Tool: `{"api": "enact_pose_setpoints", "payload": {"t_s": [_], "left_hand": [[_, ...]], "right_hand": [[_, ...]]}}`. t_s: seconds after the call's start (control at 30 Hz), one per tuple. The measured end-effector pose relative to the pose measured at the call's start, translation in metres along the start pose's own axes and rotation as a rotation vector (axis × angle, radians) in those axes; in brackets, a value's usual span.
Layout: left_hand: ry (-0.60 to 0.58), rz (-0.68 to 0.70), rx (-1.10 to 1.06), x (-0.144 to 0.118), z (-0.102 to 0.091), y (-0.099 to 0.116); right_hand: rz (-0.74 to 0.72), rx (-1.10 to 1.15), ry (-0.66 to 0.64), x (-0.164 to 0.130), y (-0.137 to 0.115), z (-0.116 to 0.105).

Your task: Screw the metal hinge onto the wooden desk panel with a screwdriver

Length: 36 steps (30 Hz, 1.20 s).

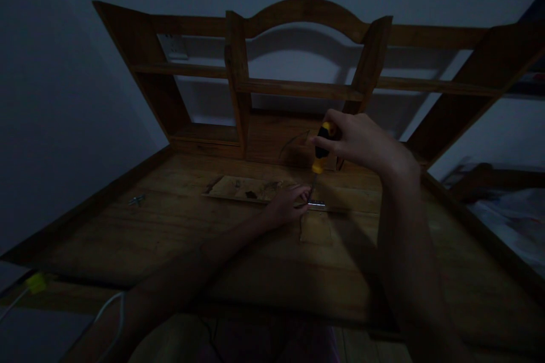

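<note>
My right hand [347, 133] grips a yellow and black screwdriver [322, 144] by its handle, the shaft pointing down. Its tip meets the area of a small shiny metal piece [317, 203], which looks like a hinge or bracket, lying at the edge of a wooden board [232, 186]. My left hand [289, 204] is beside the shaft's lower end with its fingers curled together at the metal piece. What the left fingers pinch is too dark and small to make out. A small square wooden piece [315, 229] lies just below the metal piece.
The wooden desk [170, 227] has a shelf unit [304, 88] along its back. Several small metal screws [137, 199] lie at the left. A wall socket [174, 46] shows behind the shelves. A white cable with a yellow piece [36, 282] is at the front left edge.
</note>
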<state>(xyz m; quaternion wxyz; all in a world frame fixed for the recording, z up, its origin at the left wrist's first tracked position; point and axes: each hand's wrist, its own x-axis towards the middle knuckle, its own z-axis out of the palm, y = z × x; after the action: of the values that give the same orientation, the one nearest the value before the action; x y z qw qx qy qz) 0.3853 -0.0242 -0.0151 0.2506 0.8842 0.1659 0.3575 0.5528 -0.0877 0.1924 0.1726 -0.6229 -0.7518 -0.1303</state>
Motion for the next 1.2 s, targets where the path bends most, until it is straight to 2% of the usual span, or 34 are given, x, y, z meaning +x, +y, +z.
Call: {"api": "enact_pose_setpoints", "payload": {"t_s": [0.2,0.63,0.93,1.07,1.2], "left_hand": [[-0.019,-0.008,0.006,0.001,0.0,0.0],[0.006,0.014,-0.004,-0.001,0.002,-0.003],[0.057,0.024,-0.011,0.0,0.003,-0.004],[0.106,-0.044,0.046,0.003,-0.003,0.003],[0.11,-0.045,0.095,0.002,-0.007,0.006]], "right_hand": [[-0.052,0.151,-0.087,0.0,0.001,-0.004],[-0.051,0.148,-0.032,0.001,0.002,-0.001],[0.0,0.141,0.176,-0.013,0.003,-0.025],[-0.009,0.174,0.271,-0.016,0.009,-0.026],[-0.025,0.187,0.344,-0.019,0.014,-0.026]]}}
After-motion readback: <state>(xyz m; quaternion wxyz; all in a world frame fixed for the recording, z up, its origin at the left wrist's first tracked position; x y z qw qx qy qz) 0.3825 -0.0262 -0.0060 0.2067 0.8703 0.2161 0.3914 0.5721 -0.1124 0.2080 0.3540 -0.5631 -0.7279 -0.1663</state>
